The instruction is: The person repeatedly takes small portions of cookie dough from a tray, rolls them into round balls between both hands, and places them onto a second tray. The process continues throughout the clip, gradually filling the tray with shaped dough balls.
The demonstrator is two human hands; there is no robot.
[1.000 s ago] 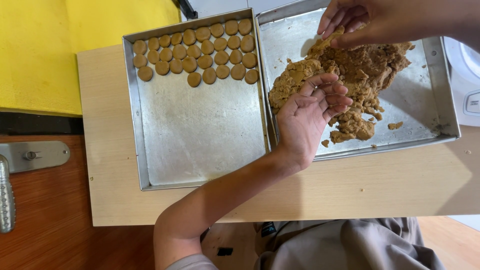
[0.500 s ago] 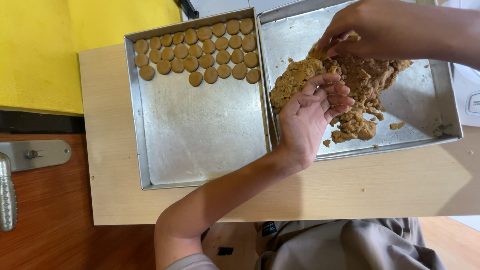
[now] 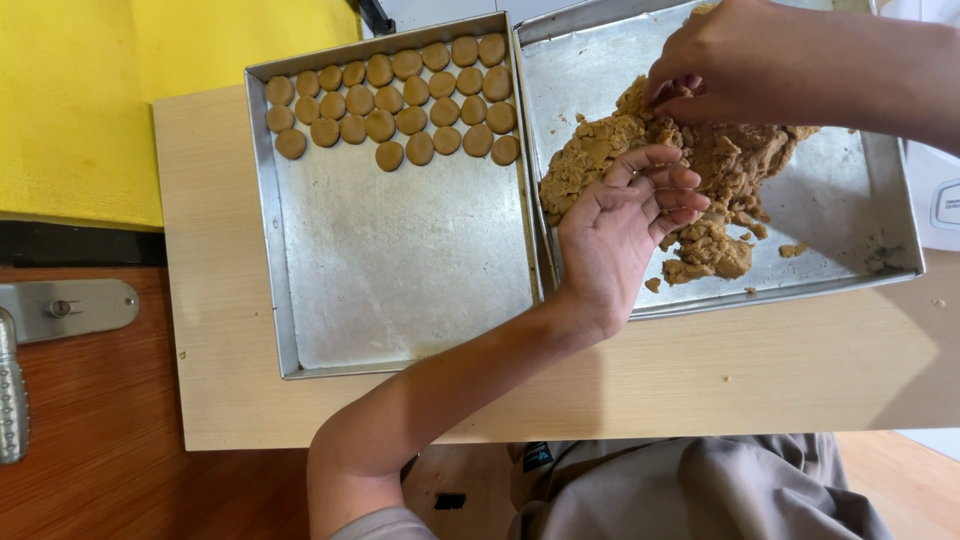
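**Both hands at dough in right tray**

Dough (image 3: 700, 170) heaped centre-right of frame, in right tray (image 3: 850, 215). Left hand (image 3: 620, 235) palm up, fingers loosely curled, released, holding nothing, fingertips touching the dough's near edge. Right hand (image 3: 720, 65) reaches in from upper right, fingertips pinching the top of the dough; seems a small bit, view poor. Left tray (image 3: 400, 270) just beside, discs (image 3: 395, 100) in rows along its upper end. Both trays on table (image 3: 700, 370). Yellow sheet (image 3: 130, 90) upper left.
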